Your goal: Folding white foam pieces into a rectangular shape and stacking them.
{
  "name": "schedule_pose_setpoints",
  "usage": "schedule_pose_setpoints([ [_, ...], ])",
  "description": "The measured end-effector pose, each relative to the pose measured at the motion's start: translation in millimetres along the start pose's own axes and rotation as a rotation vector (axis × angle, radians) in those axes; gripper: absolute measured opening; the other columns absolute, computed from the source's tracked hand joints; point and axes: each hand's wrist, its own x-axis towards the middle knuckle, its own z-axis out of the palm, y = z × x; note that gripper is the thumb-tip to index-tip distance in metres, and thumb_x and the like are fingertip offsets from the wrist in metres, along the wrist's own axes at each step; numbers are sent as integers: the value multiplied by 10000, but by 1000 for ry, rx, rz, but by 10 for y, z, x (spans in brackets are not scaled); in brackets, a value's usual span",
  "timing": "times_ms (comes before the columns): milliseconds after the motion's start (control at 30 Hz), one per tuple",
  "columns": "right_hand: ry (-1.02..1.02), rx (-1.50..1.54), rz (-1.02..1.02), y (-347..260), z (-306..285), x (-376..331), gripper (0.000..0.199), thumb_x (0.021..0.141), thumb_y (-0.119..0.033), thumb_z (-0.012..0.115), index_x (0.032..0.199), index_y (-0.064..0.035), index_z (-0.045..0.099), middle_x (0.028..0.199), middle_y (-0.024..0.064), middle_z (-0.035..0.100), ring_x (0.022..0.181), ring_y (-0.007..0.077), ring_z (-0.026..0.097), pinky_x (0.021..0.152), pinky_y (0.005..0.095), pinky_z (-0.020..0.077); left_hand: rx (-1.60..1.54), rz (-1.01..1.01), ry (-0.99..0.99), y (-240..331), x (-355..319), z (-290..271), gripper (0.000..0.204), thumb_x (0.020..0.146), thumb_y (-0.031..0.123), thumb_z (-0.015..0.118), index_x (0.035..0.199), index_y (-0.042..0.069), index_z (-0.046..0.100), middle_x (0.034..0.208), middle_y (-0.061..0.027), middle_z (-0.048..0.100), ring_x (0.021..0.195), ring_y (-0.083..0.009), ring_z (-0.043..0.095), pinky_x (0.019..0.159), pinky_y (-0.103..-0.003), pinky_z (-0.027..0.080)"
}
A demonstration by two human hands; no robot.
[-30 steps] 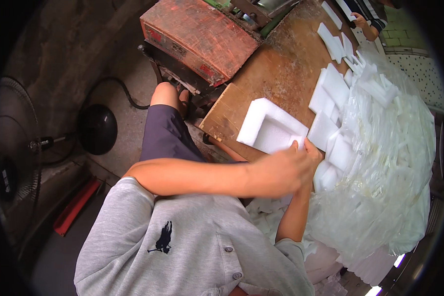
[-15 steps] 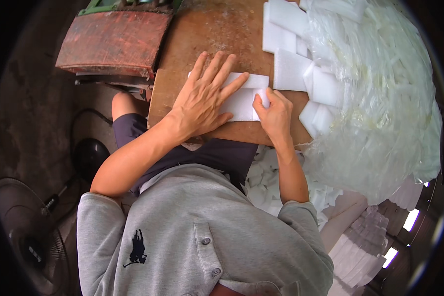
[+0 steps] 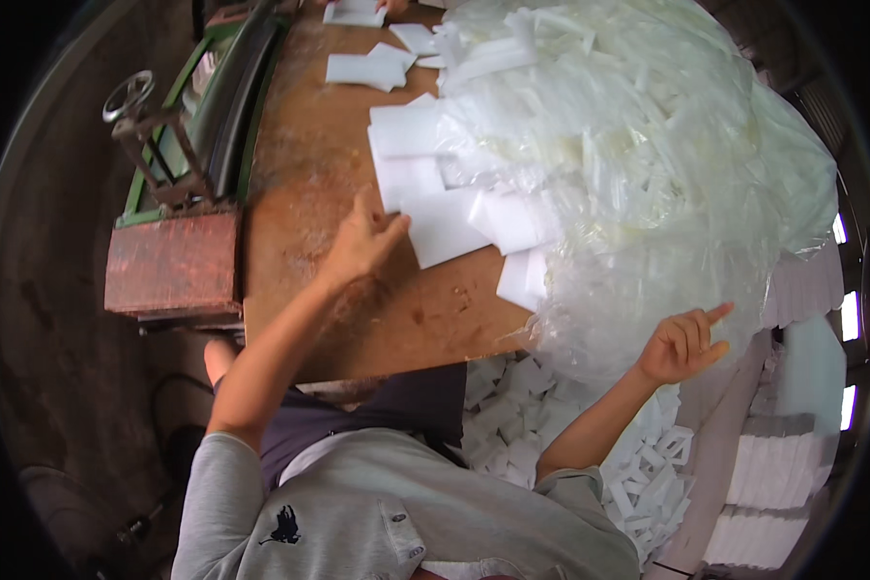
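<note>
Over the brown table (image 3: 309,193), my left hand (image 3: 362,244) reaches to the near left corner of a flat white foam sheet (image 3: 445,227). Its thumb and fingers are apart, and the thumb tip is at the sheet's edge; whether it touches is unclear. More white foam sheets (image 3: 411,130) overlap behind that one. To the right, my right hand (image 3: 684,346) is raised beside a large clear plastic bag (image 3: 628,280). Its index finger and thumb stretch out, the other fingers are curled, and nothing shows in it.
White foam pieces fill the bag. Below the table's right side lies a heap of white foam frames (image 3: 657,474). A green and red machine with a handwheel (image 3: 129,97) stands left. Across the table, another person's hand (image 3: 391,6) is at a white foam frame (image 3: 356,14).
Both hands have left the white foam piece they pressed on the table, and it is gone from there. My right hand has swung out right; my left moved to the sheets. The view has shifted.
</note>
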Motion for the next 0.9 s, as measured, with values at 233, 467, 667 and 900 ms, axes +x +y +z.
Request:
schedule_pose_setpoints([
  [233, 44, -1566, 418, 1260, -542, 1351, 350, 969, -97, 625, 1287, 47, 600, 852, 57, 651, 721, 127, 621, 628, 268, 500, -20, 24, 56, -41, -52, 493, 974, 839, 194, 763, 1515, -60, 110, 893, -235, 673, 823, -342, 685, 762, -422, 554],
  [467, -301, -2431, -30, 2286, -2007, 2965, 796, 784, -447, 796, 1380, 7, 527, 1146, 244, 656, 1078, 371, 631, 963, 424, 495, 136, -257, 100, -52, -997, -692, 760, 889, 43, 688, 1543, 109, 305, 653, -84, 560, 525, -172, 551, 498, -335, 467],
  [667, 57, -2654, 137, 2558, -2434, 3467, 830, 760, -485, 776, 1401, -22, 523, 1263, 217, 652, 1154, 382, 626, 993, 444, 497, 472, -321, 29, -170, -1541, -1170, 763, 818, 140, 783, 1490, 100, 424, 1314, -251, 502, 1005, -304, 602, 870, -421, 491],
  [900, 153, -2566, -85, 1617, -2122, 3277, 493, 715, -391, 710, 1037, -18, 717, 1037, 195, 729, 987, 391, 682, 915, 423, 529, 828, 179, -216, -65, -1393, -962, 962, 648, 502, 834, 1485, 203, 465, 1568, -252, 277, 1494, -431, 179, 1178, -636, 143],
])
